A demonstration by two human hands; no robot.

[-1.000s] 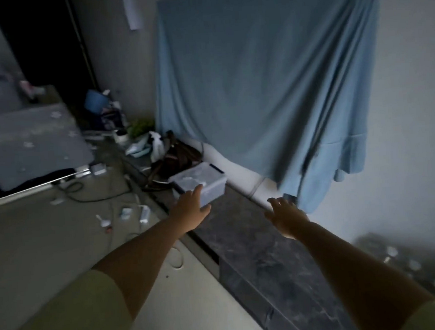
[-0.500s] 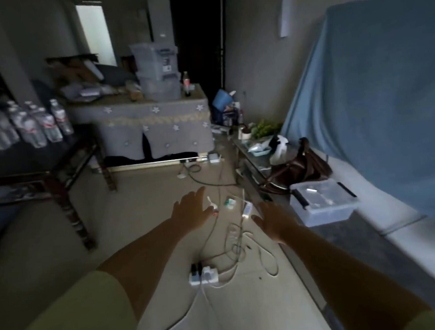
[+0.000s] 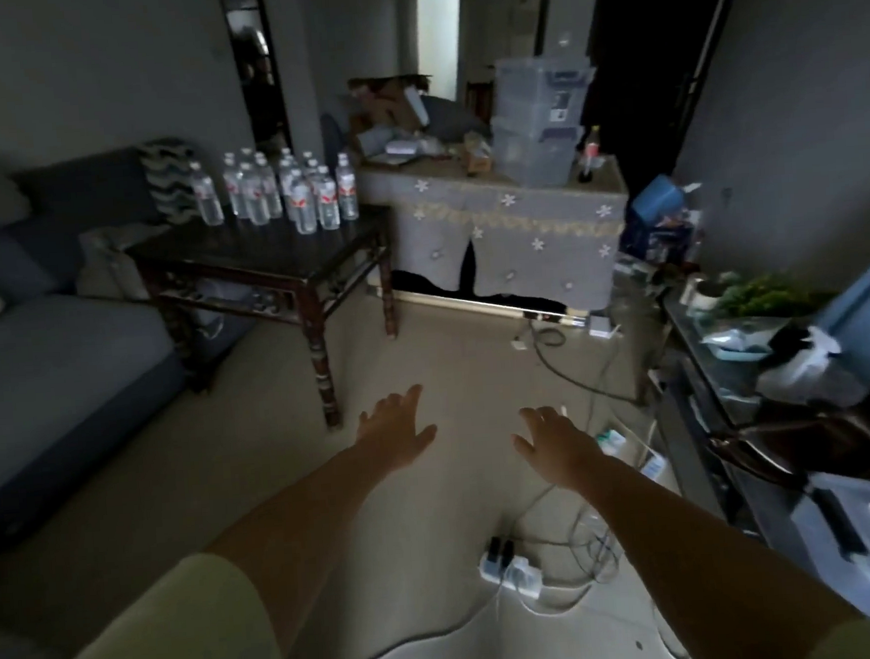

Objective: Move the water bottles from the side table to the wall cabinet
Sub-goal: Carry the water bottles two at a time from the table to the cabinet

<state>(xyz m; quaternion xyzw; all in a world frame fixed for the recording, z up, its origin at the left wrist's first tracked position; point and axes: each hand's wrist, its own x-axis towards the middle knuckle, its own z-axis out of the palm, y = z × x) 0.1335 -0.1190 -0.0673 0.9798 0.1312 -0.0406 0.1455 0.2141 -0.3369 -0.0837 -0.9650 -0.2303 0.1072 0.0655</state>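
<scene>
Dim room, and the biggest thing in shot is the blue sofa [image 3: 58,345] filling the left side. Across the back stands a cloth-draped counter [image 3: 514,236] with flower trim, stacked clear storage bins [image 3: 541,116] sitting on its top. Just right of the sofa is the dark wooden bench [image 3: 263,254], and that's where the water bottles [image 3: 279,193] are, a tight upright cluster with red labels on the bench's far half. On the right edge runs a low glass-topped unit [image 3: 702,357] with a small green plant [image 3: 765,296] and a brown bag [image 3: 811,442] on it. Down on the pale floor, a white power strip [image 3: 508,566] lies among loose cables. Both arms reach out over that floor: the left hand [image 3: 393,430] has its fingers spread and carries nothing, and the right hand [image 3: 553,434] is the same, fingers splayed and bare. The two hands are apart from each other and well short of the bottles.
</scene>
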